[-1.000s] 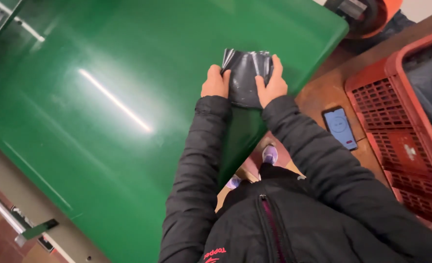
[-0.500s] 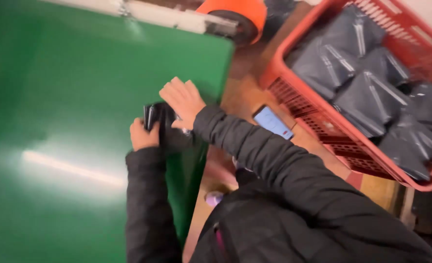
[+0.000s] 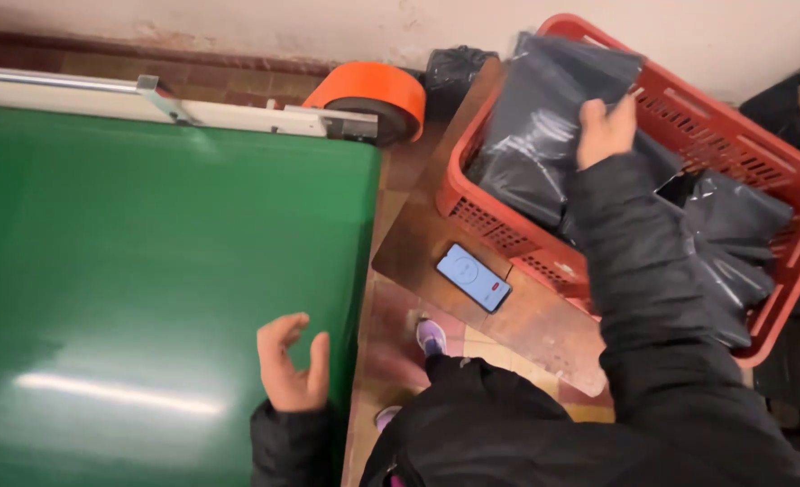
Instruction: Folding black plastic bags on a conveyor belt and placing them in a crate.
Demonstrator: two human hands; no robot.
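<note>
The right hand closes its grip on a dark grey plastic mailer bag in the red plastic crate; lift it clear singly. The left hand hovers open and empty over the green conveyor belt.

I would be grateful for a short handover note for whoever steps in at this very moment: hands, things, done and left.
Left hand: open and empty, fingers curled, over the near edge of the green belt.
Right hand: in the red crate, gripping a dark plastic bag by its upper part.
Things: more dark bags lie piled in the crate; a phone lies face up on the wooden board beside it.
Done: no bag shows on the visible belt.
Left: the gripped bag is not yet out of the crate; the pile remains.
</note>
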